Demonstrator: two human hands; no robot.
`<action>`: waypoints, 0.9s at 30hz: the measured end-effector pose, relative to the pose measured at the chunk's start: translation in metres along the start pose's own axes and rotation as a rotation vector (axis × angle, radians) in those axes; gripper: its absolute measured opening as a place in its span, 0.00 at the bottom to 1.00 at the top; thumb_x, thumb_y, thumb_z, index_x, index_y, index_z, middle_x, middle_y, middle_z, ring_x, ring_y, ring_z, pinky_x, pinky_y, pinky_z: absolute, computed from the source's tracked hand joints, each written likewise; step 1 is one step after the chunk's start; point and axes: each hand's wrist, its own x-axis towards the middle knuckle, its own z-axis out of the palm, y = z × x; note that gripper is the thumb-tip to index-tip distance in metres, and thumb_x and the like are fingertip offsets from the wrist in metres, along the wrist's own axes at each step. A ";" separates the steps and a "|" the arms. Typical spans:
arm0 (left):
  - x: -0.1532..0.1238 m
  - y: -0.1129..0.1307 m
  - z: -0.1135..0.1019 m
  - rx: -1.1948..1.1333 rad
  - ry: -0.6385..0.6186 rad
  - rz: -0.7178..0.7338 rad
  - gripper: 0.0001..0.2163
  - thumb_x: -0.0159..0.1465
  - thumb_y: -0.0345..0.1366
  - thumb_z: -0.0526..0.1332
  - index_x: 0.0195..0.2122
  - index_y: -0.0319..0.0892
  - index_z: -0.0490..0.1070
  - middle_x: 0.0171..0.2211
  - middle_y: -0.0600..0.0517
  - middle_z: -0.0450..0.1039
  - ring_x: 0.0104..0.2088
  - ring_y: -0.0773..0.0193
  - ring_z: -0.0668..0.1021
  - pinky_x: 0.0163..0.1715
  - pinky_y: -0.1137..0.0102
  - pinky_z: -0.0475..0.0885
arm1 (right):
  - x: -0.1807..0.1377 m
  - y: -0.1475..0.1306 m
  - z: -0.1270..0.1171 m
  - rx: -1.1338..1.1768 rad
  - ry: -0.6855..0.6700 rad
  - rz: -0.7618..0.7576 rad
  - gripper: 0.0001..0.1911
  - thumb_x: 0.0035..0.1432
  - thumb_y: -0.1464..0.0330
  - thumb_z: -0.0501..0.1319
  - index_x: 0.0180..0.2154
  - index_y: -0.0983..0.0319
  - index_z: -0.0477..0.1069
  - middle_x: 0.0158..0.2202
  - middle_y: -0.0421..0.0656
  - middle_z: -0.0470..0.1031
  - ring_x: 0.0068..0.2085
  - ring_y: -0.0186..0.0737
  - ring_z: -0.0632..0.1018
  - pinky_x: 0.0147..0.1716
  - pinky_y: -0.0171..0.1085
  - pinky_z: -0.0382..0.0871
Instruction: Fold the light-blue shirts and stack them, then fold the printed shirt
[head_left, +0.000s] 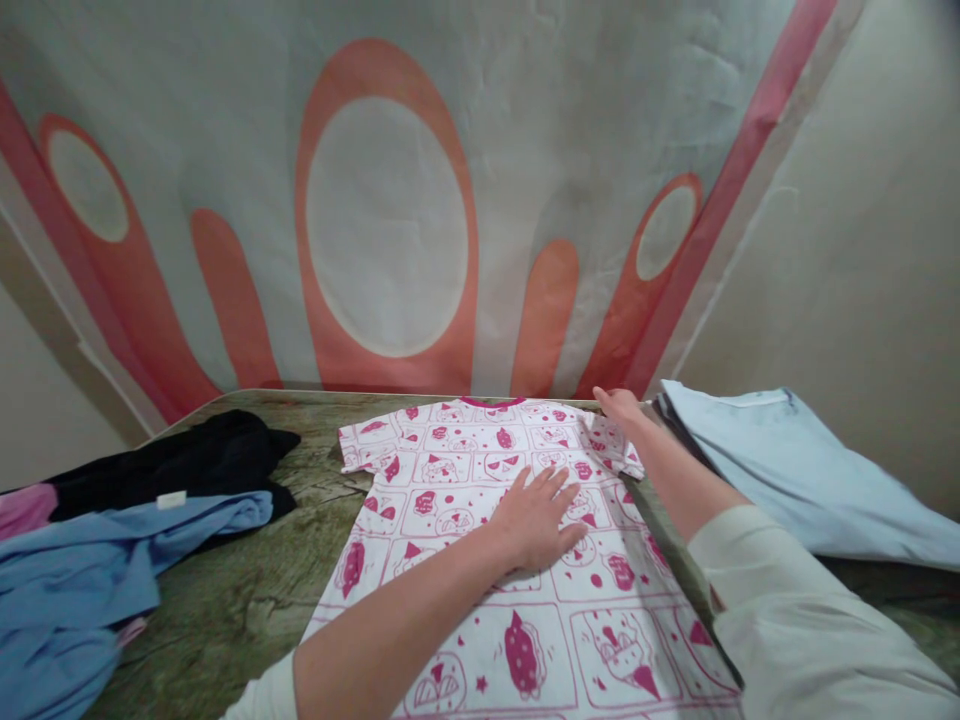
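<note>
A white T-shirt (450,520) with a pink cartoon print and a pink collar lies spread out, its neck towards the wall. My left hand (536,518) rests flat on its chest, fingers spread. Beyond it, my right hand (619,405) is at the top of the shirt's right-side sleeve (611,445), near the table's far edge. A finger of that hand points out to the left, and the rest are partly hidden. No cloth shows gripped in either hand. The opposite sleeve (367,445) lies flat.
On the left lie a black garment (180,455), a blue garment (82,580) and a bit of pink cloth (26,510). A pale blue folded garment (795,470) lies at right. The wood-patterned tabletop (247,600) meets a wall sheet (600,110) with orange shapes.
</note>
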 end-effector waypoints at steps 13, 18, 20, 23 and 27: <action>0.002 0.000 0.003 0.016 0.033 0.003 0.28 0.65 0.52 0.37 0.61 0.44 0.49 0.63 0.47 0.46 0.62 0.53 0.49 0.58 0.53 0.42 | -0.089 -0.035 0.031 -0.099 -0.282 -0.649 0.23 0.63 0.60 0.44 0.56 0.61 0.60 0.60 0.46 0.58 0.60 0.43 0.57 0.57 0.45 0.50; 0.001 0.000 0.002 0.009 0.023 0.010 0.27 0.65 0.52 0.37 0.61 0.45 0.49 0.63 0.48 0.45 0.62 0.53 0.48 0.58 0.53 0.42 | -0.075 -0.017 0.028 -0.256 -0.306 -0.456 0.27 0.62 0.54 0.40 0.60 0.56 0.51 0.63 0.41 0.50 0.62 0.43 0.52 0.58 0.48 0.46; 0.000 0.000 0.001 0.004 0.016 0.007 0.27 0.65 0.52 0.37 0.61 0.45 0.48 0.64 0.49 0.44 0.63 0.54 0.48 0.58 0.52 0.41 | -0.066 -0.007 0.026 -0.290 -0.284 -0.367 0.27 0.62 0.55 0.41 0.60 0.56 0.51 0.63 0.41 0.50 0.62 0.44 0.52 0.58 0.51 0.46; 0.000 0.001 -0.001 0.014 0.005 0.000 0.27 0.65 0.52 0.36 0.62 0.46 0.47 0.64 0.50 0.43 0.63 0.54 0.46 0.58 0.52 0.41 | -0.057 0.003 0.024 -0.305 -0.238 -0.276 0.27 0.63 0.56 0.39 0.60 0.60 0.52 0.63 0.47 0.51 0.62 0.49 0.53 0.56 0.56 0.47; 0.000 0.001 0.000 0.021 0.003 -0.005 0.27 0.65 0.52 0.35 0.62 0.46 0.46 0.64 0.50 0.42 0.63 0.55 0.46 0.58 0.53 0.40 | -0.057 0.010 0.024 -0.317 -0.172 -0.230 0.26 0.64 0.63 0.38 0.59 0.66 0.52 0.62 0.53 0.50 0.62 0.50 0.53 0.56 0.56 0.47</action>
